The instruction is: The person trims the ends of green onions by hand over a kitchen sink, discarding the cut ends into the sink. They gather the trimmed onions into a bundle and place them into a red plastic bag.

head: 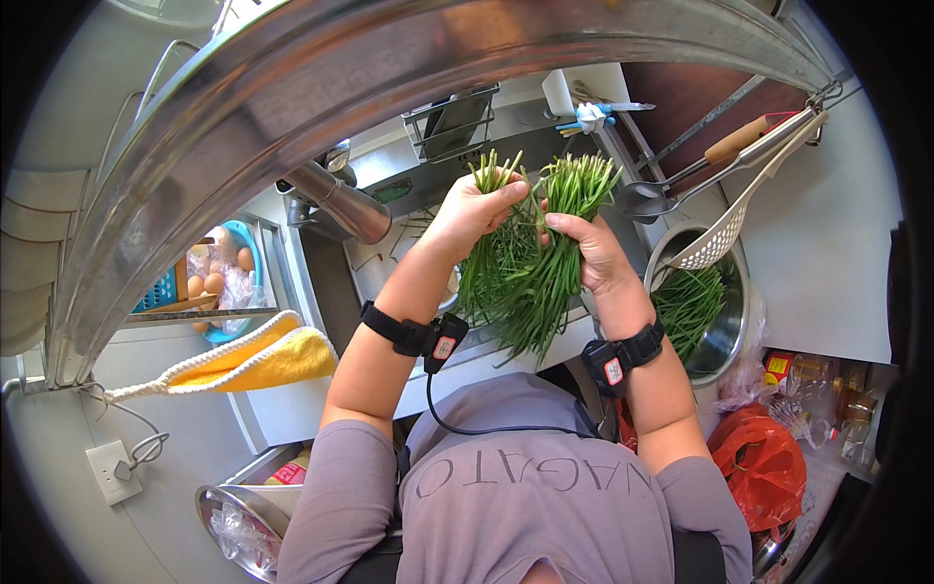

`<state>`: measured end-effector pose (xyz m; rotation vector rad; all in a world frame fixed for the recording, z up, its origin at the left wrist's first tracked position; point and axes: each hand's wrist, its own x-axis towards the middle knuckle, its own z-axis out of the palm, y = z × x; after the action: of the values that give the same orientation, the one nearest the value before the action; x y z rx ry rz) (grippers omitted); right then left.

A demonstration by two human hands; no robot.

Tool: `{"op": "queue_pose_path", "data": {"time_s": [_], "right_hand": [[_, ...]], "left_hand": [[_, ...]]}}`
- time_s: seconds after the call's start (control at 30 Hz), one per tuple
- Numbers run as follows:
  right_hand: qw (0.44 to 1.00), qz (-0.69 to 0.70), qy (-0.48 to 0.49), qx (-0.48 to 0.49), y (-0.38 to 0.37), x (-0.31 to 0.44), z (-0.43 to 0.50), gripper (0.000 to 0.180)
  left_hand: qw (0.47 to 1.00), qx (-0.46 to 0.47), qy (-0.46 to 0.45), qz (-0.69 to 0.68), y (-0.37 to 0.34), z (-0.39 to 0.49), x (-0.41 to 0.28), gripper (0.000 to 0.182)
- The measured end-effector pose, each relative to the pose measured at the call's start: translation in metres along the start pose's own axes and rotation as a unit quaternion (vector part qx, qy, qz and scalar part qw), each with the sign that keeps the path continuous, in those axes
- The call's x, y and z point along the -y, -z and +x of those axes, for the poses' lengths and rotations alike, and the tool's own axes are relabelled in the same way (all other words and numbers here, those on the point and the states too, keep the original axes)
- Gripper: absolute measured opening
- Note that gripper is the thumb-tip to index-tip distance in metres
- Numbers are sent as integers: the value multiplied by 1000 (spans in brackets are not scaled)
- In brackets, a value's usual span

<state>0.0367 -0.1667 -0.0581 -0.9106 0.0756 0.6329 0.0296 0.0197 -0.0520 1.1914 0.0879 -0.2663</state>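
Two bunches of garlic chives hang over the sink, cut ends up and green leaves trailing down. My left hand (473, 213) grips the smaller bunch (479, 281) near its stem ends. In my right hand (600, 252) is a thicker bunch (576, 186), clasped below its pale ends with the thumb across it. The leaves of both bunches overlap in the middle. More greens show behind them, low in the sink (332, 281), partly hidden by my left arm. To the right stands a steel pot (735, 343) with chives lying inside.
A perforated ladle (719, 237) and other ladles (646, 201) hang over the pot's side. Overhead curves a metal rack (306, 109). The faucet (350, 208) juts in at left, near a yellow cloth (255, 361) and a blue basket of eggs (252, 281). A red plastic bag (759, 467) lies lower right.
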Motion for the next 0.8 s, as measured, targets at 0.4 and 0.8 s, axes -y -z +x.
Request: {"op": "queue_pose_path", "data": {"time_s": [0.4,0.8], "right_hand": [[991,72,-82,81,8,-1,3,23],[986,102,-89,97,8,-3,3,20]], "left_hand": [[996,29,-82,32,-11,0,4,9],[998,37,-26,-39,-6,-8,-6,17]]}}
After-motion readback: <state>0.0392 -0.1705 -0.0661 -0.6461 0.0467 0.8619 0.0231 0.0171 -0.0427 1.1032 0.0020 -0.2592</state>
